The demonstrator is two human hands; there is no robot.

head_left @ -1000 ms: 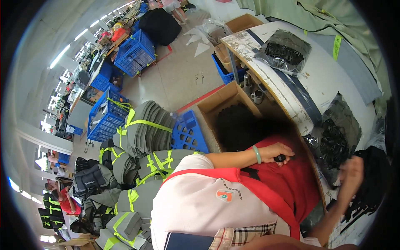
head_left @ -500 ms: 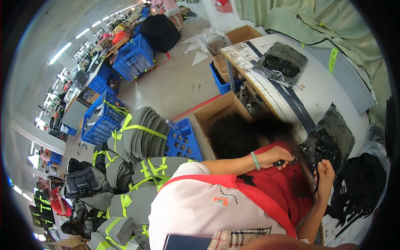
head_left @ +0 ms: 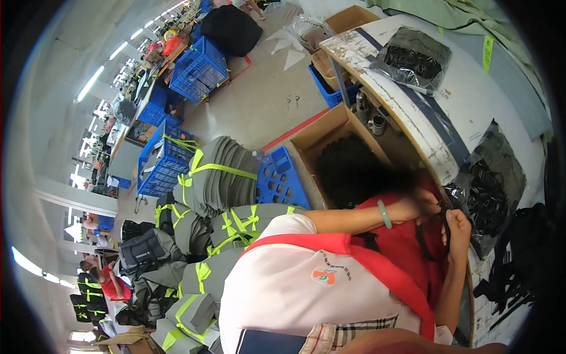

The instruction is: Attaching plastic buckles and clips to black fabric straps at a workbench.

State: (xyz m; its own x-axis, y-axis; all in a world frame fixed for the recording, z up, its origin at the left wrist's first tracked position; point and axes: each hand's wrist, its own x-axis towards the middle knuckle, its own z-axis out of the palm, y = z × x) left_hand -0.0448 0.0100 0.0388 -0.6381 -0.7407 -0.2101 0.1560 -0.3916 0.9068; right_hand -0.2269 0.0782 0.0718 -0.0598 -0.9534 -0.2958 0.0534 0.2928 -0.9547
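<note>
My left hand, with a pale green bangle at its wrist, is closed close beside my right hand. A dark blurred shape partly covers its fingers, so what they grip cannot be made out. In my right hand a narrow black strap is pinched between thumb and fingers. The strap hangs in a loop over the red apron on my lap. Just beyond my hands, on the white table, lies a clear plastic bag of black parts.
A pile of black straps lies at the table's right; another filled bag sits farther back. An open cardboard box stands left of the table. Stacked grey panels tied with lime bands and blue crates are on the left.
My left hand has come over to my right hand; before, it was apart, holding a small black piece with a light tip. My right hand keeps the strap. The whole view has shifted.
</note>
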